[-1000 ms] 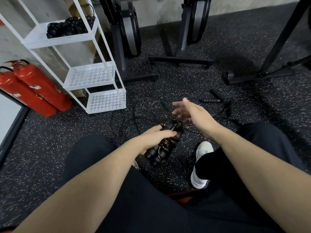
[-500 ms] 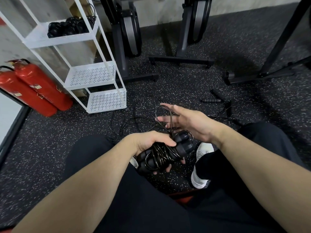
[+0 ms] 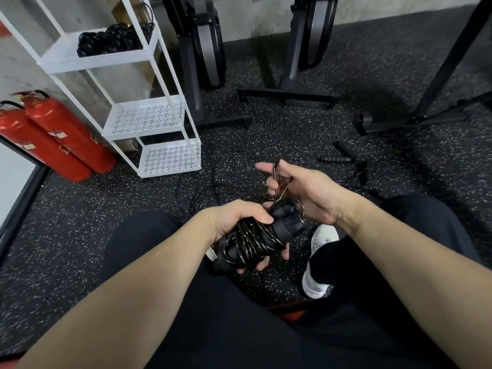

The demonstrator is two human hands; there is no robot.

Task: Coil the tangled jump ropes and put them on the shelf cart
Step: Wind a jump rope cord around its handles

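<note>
Head view, looking down over two dark-trousered knees and one white shoe (image 3: 320,259): the left hand (image 3: 234,222) grips a coiled rope (image 3: 255,241), thumb over the top and fingertips curled round from below, its black handles bundled inside the wraps. Just beyond, the right hand (image 3: 303,193) pinches a loop (image 3: 279,182) of the same cord between thumb and curled fingers, index finger extended; the cord's path through the palm is hidden. On the speckled floor (image 3: 80,222) behind the hands lies a tangle of thin black cord (image 3: 221,179), strands too fine to count, with about three loose handles (image 3: 335,159) to the right, one foreshortened. Left of these stands a white cart (image 3: 170,158) with three perforated shelves; coiled ropes (image 3: 111,38) sit on the top shelf, number unclear. Two red extinguishers (image 3: 53,139) lean by the cart, their tags unreadable. At the far wall, dark machine bases (image 3: 287,94) are cut off by the frame's top edge.
</note>
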